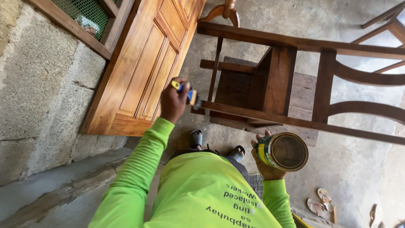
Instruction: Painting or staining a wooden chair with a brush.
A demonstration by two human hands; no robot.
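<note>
Left hand [174,101] brushes dark chair [270,84]; right hand [266,169] holds open can [283,151]

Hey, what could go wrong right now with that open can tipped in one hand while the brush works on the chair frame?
The open round metal can is held tilted in the right hand, so finish might spill onto the grey concrete floor. The yellow-and-blue-handled paintbrush in the left hand works above the sandalled feet, so drips could land there. The panelled wooden door leans close by and could catch splatter.
</note>
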